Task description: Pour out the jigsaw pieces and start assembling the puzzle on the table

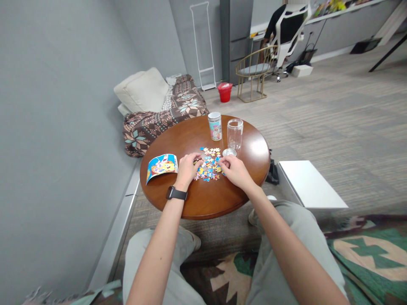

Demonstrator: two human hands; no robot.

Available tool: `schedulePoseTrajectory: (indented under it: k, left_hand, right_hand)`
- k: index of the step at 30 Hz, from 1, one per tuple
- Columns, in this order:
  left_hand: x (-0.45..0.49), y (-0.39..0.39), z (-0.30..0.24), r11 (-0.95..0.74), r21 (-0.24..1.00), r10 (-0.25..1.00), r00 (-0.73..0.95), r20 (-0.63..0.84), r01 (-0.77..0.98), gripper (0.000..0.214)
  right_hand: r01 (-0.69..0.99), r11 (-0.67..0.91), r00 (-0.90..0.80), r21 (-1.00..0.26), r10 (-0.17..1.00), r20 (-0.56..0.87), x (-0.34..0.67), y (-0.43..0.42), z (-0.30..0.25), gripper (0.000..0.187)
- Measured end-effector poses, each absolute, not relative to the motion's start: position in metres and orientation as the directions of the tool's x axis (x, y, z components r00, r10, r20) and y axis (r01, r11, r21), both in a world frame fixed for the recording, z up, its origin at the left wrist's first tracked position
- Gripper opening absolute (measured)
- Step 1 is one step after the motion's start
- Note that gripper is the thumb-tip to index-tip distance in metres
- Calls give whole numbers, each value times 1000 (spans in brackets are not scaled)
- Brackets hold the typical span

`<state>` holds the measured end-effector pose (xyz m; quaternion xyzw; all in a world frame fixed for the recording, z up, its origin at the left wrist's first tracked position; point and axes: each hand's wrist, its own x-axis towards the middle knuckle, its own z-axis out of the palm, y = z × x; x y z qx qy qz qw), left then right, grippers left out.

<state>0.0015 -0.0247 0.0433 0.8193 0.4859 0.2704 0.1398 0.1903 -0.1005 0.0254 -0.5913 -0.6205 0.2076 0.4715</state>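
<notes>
A loose pile of small jigsaw puzzle pieces (208, 167), mostly blue, yellow and pink, lies on the round wooden table (197, 209). At the pile's left edge is my left hand (189, 166), its fingers curved and apart over the pieces, with a dark watch on the wrist. From the right, my right hand (234, 169) reaches in with thumb and fingers pinched at a puzzle piece, mostly hidden by the fingertips. A curled picture sheet (162, 167) with a cartoon print lies left of my left hand. Just beyond my right hand rests a round silvery lid (229, 152).
Behind the pile stand a printed canister (215, 127) and an open clear jar (235, 134). A white box (310, 184) is on the floor to the right. Farther back are a red bin (224, 92), a gold-framed chair (254, 70) and a seated person (271, 25).
</notes>
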Motion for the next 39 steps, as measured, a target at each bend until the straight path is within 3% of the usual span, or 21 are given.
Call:
schedulePoseTrajectory:
  k: [16,19,22,25,33,39]
  left_hand:
    - [0,-25,41,-472,502,880,353,318,725,14]
    - [0,-28,44,-488,501,872,377,312,714,24]
    - [1,-31,47,-518,477,855,421,303,710,30]
    - [1,-32,48,-527,468,850,431,304,709,28]
    - [1,-32,47,-526,461,851,432,300,715,19]
    - [0,-29,44,-535,450,845,451,289,715,18]
  right_hand:
    - [538,201,141,-819,936,322,190,-100,27,12]
    - [569,246,137,-784,913,385,189,-103,31,13]
    - [691,280,135,-667,856,499,187,-106,35,16]
    - [782,209,176,-587,829,530,185,-109,34,17]
    - [811,98,242,-576,842,483,184,-106,26,24]
    - [807,43,344,-589,777,528,186,-107,25,21]
